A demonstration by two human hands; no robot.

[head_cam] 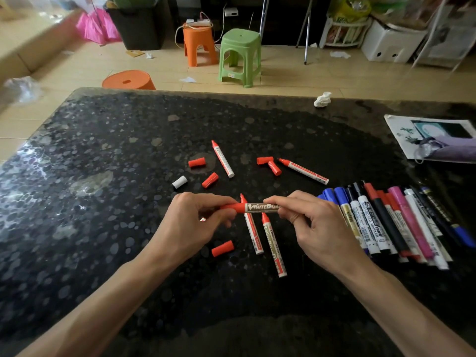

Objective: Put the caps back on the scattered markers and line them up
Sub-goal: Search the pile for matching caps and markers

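Both hands hold one red whiteboard marker (260, 207) level above the black table (103, 155). My left hand (195, 220) pinches its red cap end, and my right hand (311, 222) grips the barrel. Several uncapped red markers lie around: one (223, 158) at the centre, one (304, 171) to the right, two (253, 234) under my hands. Loose red caps lie at the centre left (197, 162), lower centre (210, 180), right of centre (265, 160) and near my left wrist (222, 248). A white cap (179, 182) lies on the left. A row of capped markers (386, 220) sits at the right.
A crumpled tissue (322, 99) lies near the table's far edge. Printed paper with a purple object (438, 140) lies at the right edge. Beyond the table stand a green stool (240, 56) and orange stools (199, 43) on the floor.
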